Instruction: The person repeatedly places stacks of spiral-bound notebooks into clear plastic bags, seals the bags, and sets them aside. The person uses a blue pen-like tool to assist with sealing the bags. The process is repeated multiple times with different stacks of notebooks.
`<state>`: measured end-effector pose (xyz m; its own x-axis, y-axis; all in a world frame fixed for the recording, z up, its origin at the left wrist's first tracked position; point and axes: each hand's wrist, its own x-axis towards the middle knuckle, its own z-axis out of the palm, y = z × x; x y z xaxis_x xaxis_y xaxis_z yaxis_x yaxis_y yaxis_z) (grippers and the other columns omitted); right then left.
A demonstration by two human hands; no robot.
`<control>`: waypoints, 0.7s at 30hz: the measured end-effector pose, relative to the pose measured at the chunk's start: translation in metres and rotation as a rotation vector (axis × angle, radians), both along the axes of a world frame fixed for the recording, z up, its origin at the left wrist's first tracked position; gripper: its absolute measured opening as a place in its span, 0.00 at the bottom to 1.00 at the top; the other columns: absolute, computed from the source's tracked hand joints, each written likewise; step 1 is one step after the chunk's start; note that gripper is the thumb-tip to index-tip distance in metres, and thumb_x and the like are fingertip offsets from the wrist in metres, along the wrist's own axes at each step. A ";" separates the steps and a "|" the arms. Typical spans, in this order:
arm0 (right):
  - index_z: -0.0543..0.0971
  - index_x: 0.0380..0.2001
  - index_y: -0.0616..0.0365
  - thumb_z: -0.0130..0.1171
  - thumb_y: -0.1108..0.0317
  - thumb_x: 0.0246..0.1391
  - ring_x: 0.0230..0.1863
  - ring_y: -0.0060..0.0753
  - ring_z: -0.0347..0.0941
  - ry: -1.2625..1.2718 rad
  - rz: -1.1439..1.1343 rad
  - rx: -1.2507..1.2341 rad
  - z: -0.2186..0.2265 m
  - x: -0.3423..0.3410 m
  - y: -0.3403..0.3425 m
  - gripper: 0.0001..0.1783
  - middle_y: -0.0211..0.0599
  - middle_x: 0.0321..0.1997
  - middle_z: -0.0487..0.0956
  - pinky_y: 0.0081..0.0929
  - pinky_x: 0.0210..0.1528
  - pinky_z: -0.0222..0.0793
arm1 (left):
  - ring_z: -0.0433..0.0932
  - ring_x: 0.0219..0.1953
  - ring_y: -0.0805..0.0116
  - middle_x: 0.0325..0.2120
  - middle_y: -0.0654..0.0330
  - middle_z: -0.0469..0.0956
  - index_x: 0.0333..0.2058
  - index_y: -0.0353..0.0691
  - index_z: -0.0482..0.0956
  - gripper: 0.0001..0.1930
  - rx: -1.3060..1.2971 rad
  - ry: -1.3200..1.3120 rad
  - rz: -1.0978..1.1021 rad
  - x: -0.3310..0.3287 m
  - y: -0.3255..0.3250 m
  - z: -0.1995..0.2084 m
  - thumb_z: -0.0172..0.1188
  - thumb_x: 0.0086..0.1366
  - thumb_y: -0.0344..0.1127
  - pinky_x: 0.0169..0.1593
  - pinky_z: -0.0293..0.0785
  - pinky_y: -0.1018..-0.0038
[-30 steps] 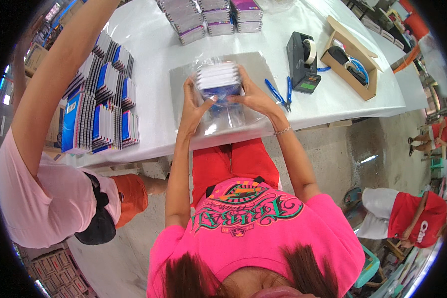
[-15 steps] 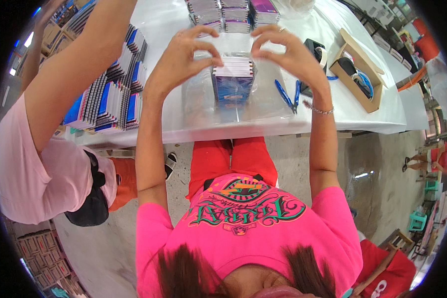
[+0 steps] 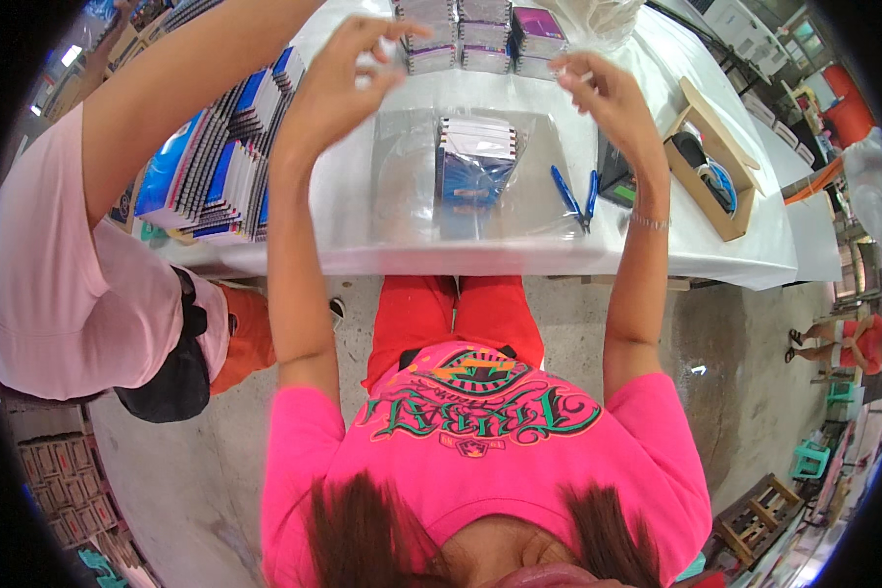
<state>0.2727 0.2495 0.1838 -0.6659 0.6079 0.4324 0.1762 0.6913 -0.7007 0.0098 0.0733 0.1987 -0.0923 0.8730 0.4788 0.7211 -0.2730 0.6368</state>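
A small stack of blue-covered spiral notebooks stands near the table's front edge, with clear plastic film over and around it. Beyond its left side, my left hand hovers in the air, empty, its fingers apart and slightly blurred. My right hand is raised on the other side, its fingers loosely bent and apart, with nothing seen in them. Neither hand touches the stack. Blue-handled pliers lie partly spread to the right of the film, below my right hand.
Wrapped notebook bundles stand at the back of the white table. Piles of blue spiral notebooks fill the left, where a co-worker's arm reaches across. An open cardboard box holding a blue cable sits at right.
My hands have moved apart and away from the top of the notebook stack. The plastic film now lies more widely spread around it. The co-worker's arm has shifted slightly right in view.
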 end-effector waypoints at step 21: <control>0.62 0.61 0.56 0.73 0.67 0.43 0.61 0.36 0.61 0.412 -0.217 -0.121 -0.155 0.001 -0.072 0.43 0.38 0.61 0.64 0.36 0.58 0.64 | 0.72 0.47 0.60 0.43 0.55 0.73 0.48 0.39 0.74 0.26 0.417 -0.282 0.286 0.056 -0.012 -0.137 0.72 0.51 0.36 0.52 0.67 0.67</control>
